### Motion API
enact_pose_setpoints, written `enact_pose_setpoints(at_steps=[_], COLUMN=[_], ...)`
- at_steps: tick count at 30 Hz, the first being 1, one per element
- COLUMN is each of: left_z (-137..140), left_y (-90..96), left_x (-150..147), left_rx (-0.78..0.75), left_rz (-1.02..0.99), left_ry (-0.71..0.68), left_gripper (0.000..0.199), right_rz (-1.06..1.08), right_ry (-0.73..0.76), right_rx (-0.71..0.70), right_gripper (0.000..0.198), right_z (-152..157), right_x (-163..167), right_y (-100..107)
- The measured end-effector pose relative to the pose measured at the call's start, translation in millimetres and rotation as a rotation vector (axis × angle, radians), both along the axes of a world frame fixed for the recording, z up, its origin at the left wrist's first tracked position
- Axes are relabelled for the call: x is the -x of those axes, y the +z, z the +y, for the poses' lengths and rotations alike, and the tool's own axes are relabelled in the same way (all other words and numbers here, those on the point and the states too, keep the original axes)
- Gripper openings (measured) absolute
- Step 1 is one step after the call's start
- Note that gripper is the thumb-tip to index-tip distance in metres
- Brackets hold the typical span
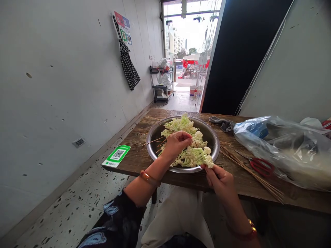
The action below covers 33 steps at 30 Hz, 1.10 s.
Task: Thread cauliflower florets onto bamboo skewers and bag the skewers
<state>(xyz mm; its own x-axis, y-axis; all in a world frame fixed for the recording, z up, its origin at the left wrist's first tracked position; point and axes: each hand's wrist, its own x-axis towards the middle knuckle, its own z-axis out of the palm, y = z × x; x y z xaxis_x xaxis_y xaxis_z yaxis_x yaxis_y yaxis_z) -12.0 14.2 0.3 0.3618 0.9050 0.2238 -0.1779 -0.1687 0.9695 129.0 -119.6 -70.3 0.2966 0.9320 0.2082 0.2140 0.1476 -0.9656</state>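
A wide steel basin [215, 144] on the wooden table holds a heap of pale green and white cauliflower florets [181, 125]. Over the middle of the heap, my left hand [177, 144] is closed in a pinch beside the florets. A thin stick tip shows close to its fingers, but what they grip is hidden. At the basin's near right rim, my right hand [220, 179] is closed on a cauliflower floret [208, 161] with its thumb and fingers. Thin bamboo skewers [155, 140] poke out from the heap over the basin's left rim.
Right of the basin lie loose bamboo skewers [253, 174], red-handled scissors [261, 166], a dark cloth [223, 124] and a big clear plastic bag [292, 148]. A green QR-code card [117, 155] lies at the table's left corner. Beyond stand a cart [160, 86] and a glass doorway.
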Motion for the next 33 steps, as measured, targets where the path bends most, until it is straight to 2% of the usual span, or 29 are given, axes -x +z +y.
enact_pose_setpoints(at_steps=[15, 26, 33], left_z=[1.9, 0.7, 4.3], left_y=[-2.4, 0.2, -3.6], left_x=[2.3, 1.5, 2.8], left_rx=[0.041, -0.049, -0.112], left_rz=[-0.027, 0.063, 0.128], left_ry=[-0.083, -0.004, -0.019], left_gripper=[0.018, 0.013, 0.014], right_rz=[-0.068, -0.066, -0.036], right_ry=[-0.027, -0.055, -0.027], right_rx=[-0.001, -0.033, -0.007], right_gripper=[0.041, 0.045, 0.038], right_z=[0.6, 1.2, 0.2], right_x=[0.0, 3.9, 0.8], right_y=[4.3, 6.1, 0.5])
